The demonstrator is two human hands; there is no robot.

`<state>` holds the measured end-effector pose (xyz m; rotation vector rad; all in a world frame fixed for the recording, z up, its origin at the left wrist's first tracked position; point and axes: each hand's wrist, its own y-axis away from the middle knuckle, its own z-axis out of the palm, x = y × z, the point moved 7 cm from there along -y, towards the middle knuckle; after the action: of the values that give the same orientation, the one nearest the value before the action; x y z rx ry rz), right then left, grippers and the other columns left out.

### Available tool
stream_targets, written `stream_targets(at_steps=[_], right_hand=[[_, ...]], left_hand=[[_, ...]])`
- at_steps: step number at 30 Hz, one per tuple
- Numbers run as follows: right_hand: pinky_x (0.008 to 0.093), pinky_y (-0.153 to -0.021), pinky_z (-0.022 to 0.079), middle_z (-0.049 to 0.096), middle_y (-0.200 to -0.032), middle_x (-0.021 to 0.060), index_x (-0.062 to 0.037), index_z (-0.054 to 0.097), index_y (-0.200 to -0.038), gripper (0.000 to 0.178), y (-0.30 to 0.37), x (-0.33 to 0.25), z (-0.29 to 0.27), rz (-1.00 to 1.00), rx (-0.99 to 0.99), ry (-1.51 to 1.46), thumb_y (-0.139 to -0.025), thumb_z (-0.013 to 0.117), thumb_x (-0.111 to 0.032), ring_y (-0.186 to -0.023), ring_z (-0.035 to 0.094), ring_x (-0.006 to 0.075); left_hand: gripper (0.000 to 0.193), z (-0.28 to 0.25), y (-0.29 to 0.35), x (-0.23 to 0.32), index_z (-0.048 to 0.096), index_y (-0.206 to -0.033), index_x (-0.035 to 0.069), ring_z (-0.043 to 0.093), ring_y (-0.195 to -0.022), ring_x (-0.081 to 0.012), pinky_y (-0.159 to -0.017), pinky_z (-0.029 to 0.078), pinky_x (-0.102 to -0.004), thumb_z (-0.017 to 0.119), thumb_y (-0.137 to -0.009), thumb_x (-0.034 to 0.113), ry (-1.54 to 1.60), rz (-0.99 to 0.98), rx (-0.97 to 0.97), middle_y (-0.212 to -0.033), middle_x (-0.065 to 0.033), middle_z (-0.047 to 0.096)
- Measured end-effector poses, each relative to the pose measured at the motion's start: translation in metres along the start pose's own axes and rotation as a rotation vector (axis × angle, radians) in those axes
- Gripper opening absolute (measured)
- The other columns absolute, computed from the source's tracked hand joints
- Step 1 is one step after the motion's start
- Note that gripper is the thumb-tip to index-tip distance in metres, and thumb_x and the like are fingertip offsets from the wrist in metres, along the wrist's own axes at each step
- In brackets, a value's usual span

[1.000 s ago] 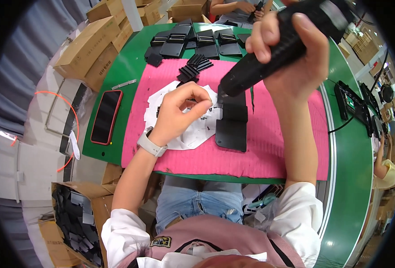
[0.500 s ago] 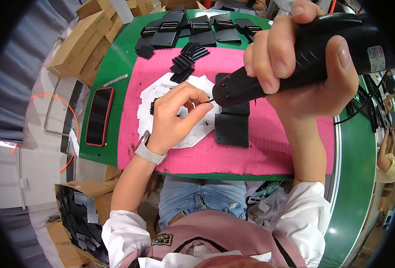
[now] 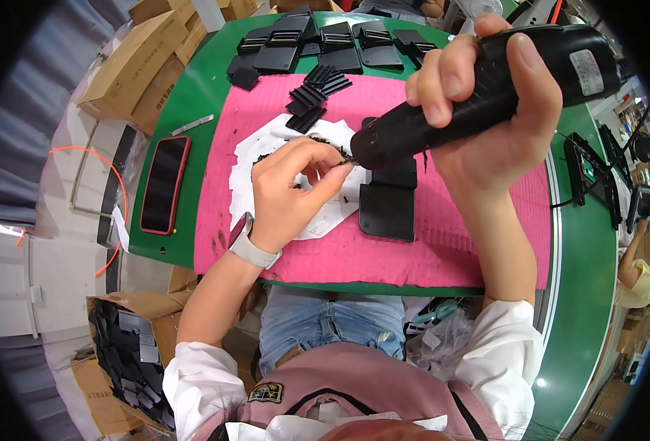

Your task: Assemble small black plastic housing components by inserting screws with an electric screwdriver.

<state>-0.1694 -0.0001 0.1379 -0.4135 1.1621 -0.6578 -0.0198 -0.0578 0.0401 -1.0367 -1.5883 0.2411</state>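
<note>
A black electric screwdriver (image 3: 406, 134) lies across my right hand (image 3: 479, 136), whose fingers are wrapped round its body. Its nose points left and slightly down. At its tip, thumb and forefinger of my left hand (image 3: 288, 187) pinch a small dark screw (image 3: 348, 162), partly hidden by the fingertips. Under my left hand is a sheet of white paper (image 3: 248, 184) with small black screws scattered on it. Just right of the paper, beneath the screwdriver's nose, rests a black hinged plate (image 3: 387, 213); its upper part is partly covered.
A pink mat (image 3: 443, 253) covers the middle of the green table (image 3: 215, 73). Ridged black strips (image 3: 306, 99) lie beyond the paper, with several black stands (image 3: 284, 48) behind. A phone (image 3: 165, 184) and metal strip (image 3: 193, 125) are left. A carton of black parts (image 3: 126, 345) stands lower left.
My right hand and the screwdriver have shifted slightly left, the tool's rear end swinging down a little. The bit tip is closer to my left fingertips, which keep their pinch.
</note>
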Motion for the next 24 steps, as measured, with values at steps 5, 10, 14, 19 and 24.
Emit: stream_targets(at_steps=[5, 10, 14, 19, 24], right_hand=[[0.0337, -0.060, 0.040, 0.047, -0.063, 0.0033, -0.0076, 0.056, -0.102, 0.032, -0.005, 0.015, -0.017, 0.029, 0.082, -0.151, -0.090, 0.043, -0.035, -0.050, 0.046, 0.0159], [0.0340, -0.062, 0.041, 0.047, -0.063, 0.0033, -0.0073, 0.055, -0.105, 0.034, -0.010, 0.017, -0.017, 0.119, -0.029, -0.139, -0.089, 0.046, -0.036, -0.050, 0.046, 0.0164], [0.0327, -0.049, 0.041, 0.048, -0.058, 0.0080, -0.0024, 0.050, -0.100, 0.025, -0.006, 0.020, -0.010, 0.207, 0.017, -0.047, -0.084, 0.052, -0.022, -0.043, 0.046, 0.0184], [0.0309, -0.041, 0.042, 0.050, -0.054, 0.0109, 0.0014, 0.048, -0.096, 0.021, -0.005, 0.026, -0.009, 0.279, 0.048, 0.039, -0.081, 0.058, -0.010, -0.039, 0.047, 0.0193], [0.0295, -0.040, 0.041, 0.050, -0.055, 0.0105, 0.0022, 0.049, -0.094, 0.021, -0.006, 0.028, -0.014, 0.273, 0.027, 0.053, -0.081, 0.059, -0.011, -0.040, 0.048, 0.0186]], left_hand=[[0.012, 0.003, 0.001, -0.006, 0.064, -0.078, -0.002, 0.061, -0.058, -0.0134, -0.053, 0.047, -0.0224, 0.072, -0.071, 0.003, 0.033, -0.075, -0.040, -0.069, -0.0059, 0.062], [0.009, 0.014, 0.004, -0.014, 0.063, -0.080, -0.002, 0.063, -0.060, -0.0157, -0.054, 0.048, -0.0238, 0.067, -0.074, 0.002, -0.030, -0.105, -0.121, -0.071, -0.0083, 0.063], [0.007, 0.016, 0.001, -0.016, 0.061, -0.079, -0.002, 0.062, -0.061, -0.0156, -0.053, 0.047, -0.0240, 0.064, -0.076, 0.004, -0.054, -0.175, -0.186, -0.072, -0.0074, 0.062], [0.006, 0.033, 0.006, -0.027, 0.058, -0.080, -0.001, 0.061, -0.058, -0.0144, -0.052, 0.045, -0.0233, 0.061, -0.079, 0.004, 0.147, -0.333, -0.275, -0.073, -0.0050, 0.059], [0.010, 0.051, 0.013, -0.044, 0.057, -0.084, -0.002, 0.058, -0.061, -0.0084, -0.055, 0.045, -0.0212, 0.060, -0.086, 0.008, 0.321, -0.604, -0.396, -0.075, -0.0024, 0.058]])
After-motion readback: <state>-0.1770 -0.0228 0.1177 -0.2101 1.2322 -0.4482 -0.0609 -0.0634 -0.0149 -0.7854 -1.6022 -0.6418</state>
